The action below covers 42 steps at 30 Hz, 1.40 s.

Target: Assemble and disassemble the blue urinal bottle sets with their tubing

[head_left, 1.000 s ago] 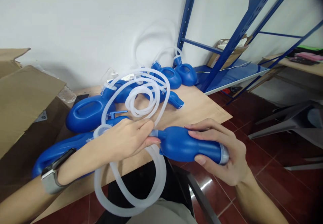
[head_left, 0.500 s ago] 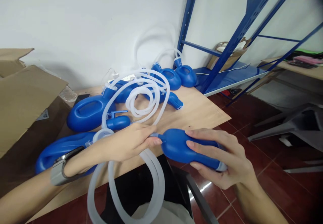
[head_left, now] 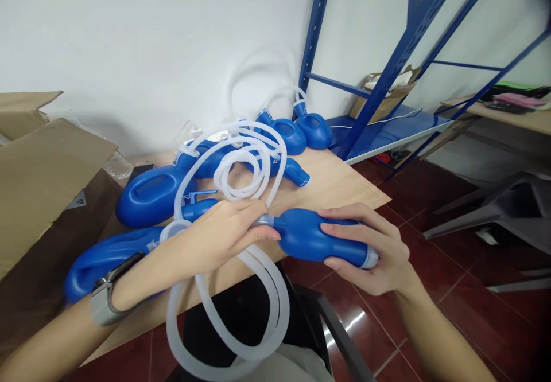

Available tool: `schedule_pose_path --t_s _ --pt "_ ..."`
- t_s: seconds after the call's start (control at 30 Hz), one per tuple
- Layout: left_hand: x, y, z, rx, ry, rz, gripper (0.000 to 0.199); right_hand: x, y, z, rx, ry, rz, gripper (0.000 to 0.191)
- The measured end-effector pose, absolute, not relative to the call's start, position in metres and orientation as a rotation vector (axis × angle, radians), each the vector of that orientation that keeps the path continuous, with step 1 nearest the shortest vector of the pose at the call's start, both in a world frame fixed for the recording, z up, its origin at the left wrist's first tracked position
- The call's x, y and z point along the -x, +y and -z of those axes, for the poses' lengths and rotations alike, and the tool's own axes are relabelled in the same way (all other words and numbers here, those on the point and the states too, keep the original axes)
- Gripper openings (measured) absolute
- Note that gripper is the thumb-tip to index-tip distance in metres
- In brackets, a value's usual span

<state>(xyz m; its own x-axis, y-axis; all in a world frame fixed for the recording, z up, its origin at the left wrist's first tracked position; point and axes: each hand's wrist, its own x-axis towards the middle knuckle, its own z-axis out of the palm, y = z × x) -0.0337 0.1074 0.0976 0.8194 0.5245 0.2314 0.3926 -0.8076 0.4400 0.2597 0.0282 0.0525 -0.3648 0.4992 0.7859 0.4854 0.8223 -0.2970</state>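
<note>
My right hand (head_left: 370, 247) is wrapped round a blue plastic piece (head_left: 301, 234) with a rounded body and a pale cap at its right end. At the piece's narrow left end, my left hand (head_left: 232, 227) pinches a translucent tube end (head_left: 263, 220). Thick translucent tubing (head_left: 282, 307) hangs in loops below my left hand, over the table edge. Beneath my left forearm lies a blue bottle (head_left: 116, 250) with a pale ring at its neck. Another coil of tubing (head_left: 219, 174) rests among blue bottles on the table.
An open cardboard box (head_left: 47, 170) stands at the left. Blue handled bottles (head_left: 150, 194) line the wooden table (head_left: 340, 181) along the wall. Blue metal shelving (head_left: 387, 78) rises at the right, with a grey plastic chair (head_left: 495, 204) beyond.
The blue piece and my right hand have moved slightly up and to the left. The hanging tube loops have shifted right, and more of the pale tube end shows at my left fingertips.
</note>
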Motion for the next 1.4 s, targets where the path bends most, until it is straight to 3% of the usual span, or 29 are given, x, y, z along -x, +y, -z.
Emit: schedule_pose_path --t_s 0.43,0.63,0.8,0.93,1.2,1.3,1.4 --pt "0.030 0.101 -0.089 -2.940 0.712 -0.539 0.051 -0.258 0.035 -0.051 0.770 -1.909 -0.277 0.039" --pt "0.036 0.099 -0.107 -2.386 0.789 -0.642 0.045 -0.260 0.040 -0.049 0.723 -1.904 -0.248 0.043" --pt "0.054 0.116 -0.108 -1.683 0.689 -0.325 0.037 -0.270 0.039 -0.047 0.710 -1.933 -0.207 0.045" --pt "0.058 0.125 -0.100 -1.475 0.646 -0.259 0.030 -0.271 0.040 -0.046 0.699 -1.971 -0.187 0.047" --pt "0.052 0.127 -0.103 -1.238 0.825 -0.268 0.037 -0.267 0.041 -0.048 0.705 -2.013 -0.150 0.048" --pt "0.052 0.127 -0.102 -1.128 0.845 -0.321 0.059 -0.269 0.040 -0.049 0.712 -2.025 -0.130 0.048" --pt "0.055 0.127 -0.101 -1.080 0.808 -0.325 0.062 -0.271 0.041 -0.050 0.708 -2.026 -0.122 0.047"
